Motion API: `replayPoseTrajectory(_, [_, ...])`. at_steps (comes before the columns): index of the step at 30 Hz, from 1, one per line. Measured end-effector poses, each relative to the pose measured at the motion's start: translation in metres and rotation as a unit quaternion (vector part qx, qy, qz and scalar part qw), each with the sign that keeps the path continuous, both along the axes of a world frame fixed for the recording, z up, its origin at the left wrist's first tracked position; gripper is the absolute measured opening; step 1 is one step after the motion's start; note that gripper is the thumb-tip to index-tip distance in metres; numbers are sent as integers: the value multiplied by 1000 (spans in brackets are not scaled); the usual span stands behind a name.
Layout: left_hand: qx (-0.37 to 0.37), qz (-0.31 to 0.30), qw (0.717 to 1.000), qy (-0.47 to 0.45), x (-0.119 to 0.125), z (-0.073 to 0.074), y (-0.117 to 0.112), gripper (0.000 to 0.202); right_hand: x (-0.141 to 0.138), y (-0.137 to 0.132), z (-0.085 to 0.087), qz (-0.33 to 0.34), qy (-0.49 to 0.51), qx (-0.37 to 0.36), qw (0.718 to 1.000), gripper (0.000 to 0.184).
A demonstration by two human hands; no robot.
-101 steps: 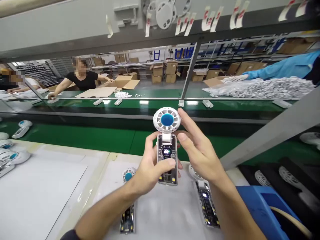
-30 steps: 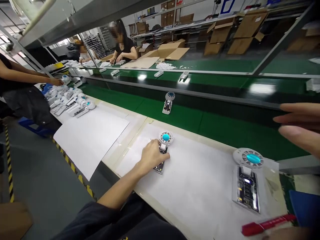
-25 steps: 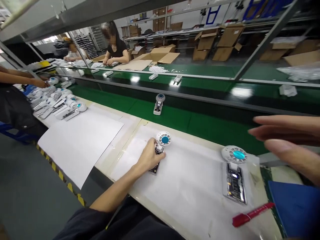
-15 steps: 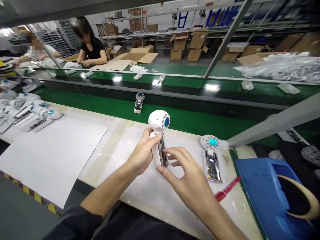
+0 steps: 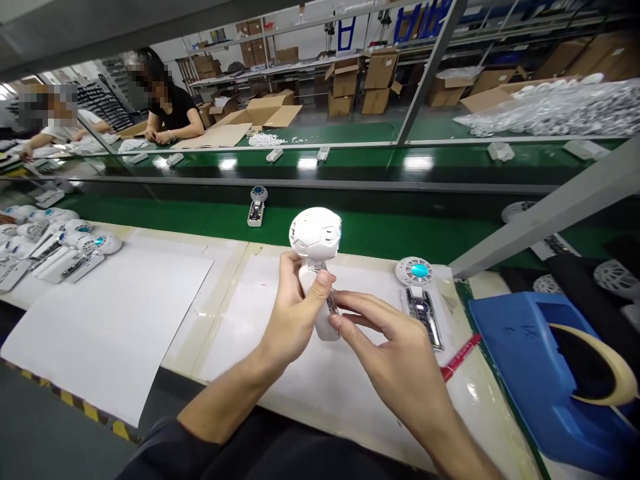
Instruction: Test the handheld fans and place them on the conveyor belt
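My left hand (image 5: 293,313) grips the handle of a small white hand-held fan (image 5: 316,243), held upright over the white mat with its round head's back toward me. My right hand (image 5: 395,357) pinches the side of the same handle with thumb and fingertips. A second fan (image 5: 420,293) with a teal hub and clear handle lies flat on the mat just right of my hands. A third fan (image 5: 257,204) lies on the green conveyor belt beyond.
A red marker (image 5: 460,357) lies by the second fan. A blue bin (image 5: 530,373) with a tape roll (image 5: 600,363) stands at the right. Several finished fans (image 5: 65,243) crowd the left. A white sheet (image 5: 110,313) covers the bench. Two people work across the belt.
My left hand lifted a fan off the mat and turned it so its back faces me. My right hand came in from the right and took the handle. The view swung right.
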State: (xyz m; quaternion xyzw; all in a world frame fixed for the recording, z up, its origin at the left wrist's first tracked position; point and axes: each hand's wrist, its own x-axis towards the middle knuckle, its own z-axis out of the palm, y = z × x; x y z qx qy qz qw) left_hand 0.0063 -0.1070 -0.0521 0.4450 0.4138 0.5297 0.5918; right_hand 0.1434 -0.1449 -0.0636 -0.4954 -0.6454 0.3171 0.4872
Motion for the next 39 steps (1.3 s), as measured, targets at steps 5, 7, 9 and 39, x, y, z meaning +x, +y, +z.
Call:
replayPoseTrajectory(5, [26,13,999,18,1,3,-2,40,3,0,10,-20,-57,31,998,28])
replayPoseTrajectory(7, [27,6,1000,13,2,4,-2,38,4,0,12,-21,-68,51,996,29])
replayPoseTrajectory(9, [35,7,999,1,3,3,-2,35,3,0,12,-24,-84,81,993,29])
replayPoseTrajectory(39, [177,61,965,-182,4,34,-19,26,-32,-41,-3,-111,-105,308,939,32])
